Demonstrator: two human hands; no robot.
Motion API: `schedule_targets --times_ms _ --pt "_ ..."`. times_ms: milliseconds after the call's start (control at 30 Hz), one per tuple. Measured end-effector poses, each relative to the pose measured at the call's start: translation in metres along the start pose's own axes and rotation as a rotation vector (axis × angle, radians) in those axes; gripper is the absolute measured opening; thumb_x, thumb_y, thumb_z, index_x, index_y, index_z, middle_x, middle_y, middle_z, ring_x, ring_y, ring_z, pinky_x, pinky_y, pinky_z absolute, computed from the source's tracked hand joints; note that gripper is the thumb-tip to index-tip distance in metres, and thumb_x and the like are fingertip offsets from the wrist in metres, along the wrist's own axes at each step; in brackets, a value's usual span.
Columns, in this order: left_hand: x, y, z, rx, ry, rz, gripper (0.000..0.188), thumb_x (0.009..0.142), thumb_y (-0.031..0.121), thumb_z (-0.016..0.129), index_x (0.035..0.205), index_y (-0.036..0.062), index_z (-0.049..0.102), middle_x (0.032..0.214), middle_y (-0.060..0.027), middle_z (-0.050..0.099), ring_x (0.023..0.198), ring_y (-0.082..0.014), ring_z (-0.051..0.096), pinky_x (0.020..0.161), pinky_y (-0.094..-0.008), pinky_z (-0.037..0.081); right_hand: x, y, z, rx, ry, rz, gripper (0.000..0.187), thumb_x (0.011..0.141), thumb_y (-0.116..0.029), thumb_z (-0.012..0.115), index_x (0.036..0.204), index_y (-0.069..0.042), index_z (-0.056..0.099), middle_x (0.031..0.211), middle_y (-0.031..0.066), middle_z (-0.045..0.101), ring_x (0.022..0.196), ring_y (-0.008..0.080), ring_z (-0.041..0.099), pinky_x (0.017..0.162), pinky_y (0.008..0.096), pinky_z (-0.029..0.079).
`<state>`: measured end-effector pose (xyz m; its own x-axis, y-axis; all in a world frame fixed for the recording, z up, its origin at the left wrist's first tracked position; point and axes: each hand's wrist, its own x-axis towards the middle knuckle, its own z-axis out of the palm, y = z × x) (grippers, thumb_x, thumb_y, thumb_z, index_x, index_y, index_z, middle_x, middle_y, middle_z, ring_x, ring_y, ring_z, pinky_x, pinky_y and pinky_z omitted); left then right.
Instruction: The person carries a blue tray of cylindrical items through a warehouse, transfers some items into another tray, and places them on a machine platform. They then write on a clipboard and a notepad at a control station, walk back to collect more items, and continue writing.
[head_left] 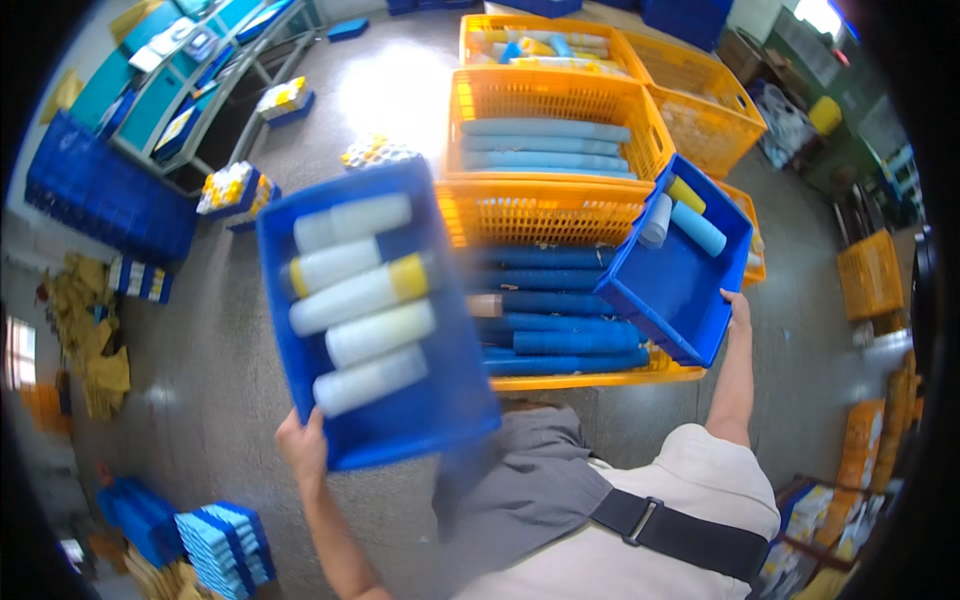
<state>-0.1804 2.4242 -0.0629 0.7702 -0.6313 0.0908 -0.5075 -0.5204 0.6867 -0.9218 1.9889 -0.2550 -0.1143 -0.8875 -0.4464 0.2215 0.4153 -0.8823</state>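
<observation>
My left hand [303, 450] is closed on the near left edge of a blue plastic tray [445, 400], which is smeared by motion. Several white rolls lie side by side in it, among them a white roll [378, 333]; two show yellow parts. My right hand [738, 309] grips the right rim of a smaller blue tray [672, 285], tilted over the right side of the orange crates. This tray holds a yellow roll [685, 196], a light blue roll [699, 228] and a whitish roll [656, 222]. The fingers beneath both trays are partly hidden.
An orange crate [590, 379] with dark blue rolls stands right ahead. Behind it, another orange crate [555, 97] holds light blue rolls. Stacked blue crates [110, 200] and a workbench line the left. Small trays with rolls [237, 190] sit on the grey floor [220, 340].
</observation>
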Motion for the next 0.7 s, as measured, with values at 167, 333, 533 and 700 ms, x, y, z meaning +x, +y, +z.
schedule_targets --times_ms 167,333,533,700 --pt "0.186 0.012 0.105 -0.012 -0.165 -0.022 0.024 0.083 0.022 0.072 0.088 -0.0013 0.073 0.069 -0.0165 0.068 0.065 -0.0228 0.067 0.065 -0.0405 0.050 -0.115 0.002 0.092 0.116 0.013 0.017 0.057 0.089 -0.012 0.062 0.141 0.006 0.046 0.129 0.0260 0.060 0.112 0.0407 0.062 0.103 0.0516 0.048" --pt "0.299 0.015 0.209 0.032 -0.415 0.068 0.023 0.084 0.023 0.071 0.096 0.0048 0.077 0.083 -0.0198 0.074 0.079 -0.0362 0.073 0.076 -0.0453 0.053 -0.231 -0.017 0.215 0.057 0.234 -0.083 0.058 0.086 -0.012 0.067 0.138 0.007 0.051 0.121 0.0249 0.065 0.108 0.0363 0.065 0.099 0.0482 0.051" --pt "0.402 0.006 0.236 0.148 -0.781 0.157 0.041 0.087 0.032 0.072 0.116 0.0030 0.072 0.102 -0.0239 0.073 0.099 -0.0386 0.071 0.091 -0.0450 0.052 -0.300 -0.037 0.434 0.034 0.352 -0.179 0.060 0.083 -0.008 0.069 0.138 0.006 0.051 0.120 0.0228 0.066 0.108 0.0313 0.066 0.098 0.0416 0.053" --pt "0.457 0.032 0.163 -0.584 -1.071 0.234 0.084 0.097 0.042 0.062 0.158 0.0006 0.023 0.159 -0.0283 0.029 0.150 -0.0388 0.027 0.121 -0.0488 0.026 -0.295 -0.033 0.627 0.031 0.377 -0.192 0.062 0.082 -0.003 0.070 0.140 0.007 0.050 0.125 0.0192 0.065 0.106 0.0275 0.067 0.097 0.0385 0.054"
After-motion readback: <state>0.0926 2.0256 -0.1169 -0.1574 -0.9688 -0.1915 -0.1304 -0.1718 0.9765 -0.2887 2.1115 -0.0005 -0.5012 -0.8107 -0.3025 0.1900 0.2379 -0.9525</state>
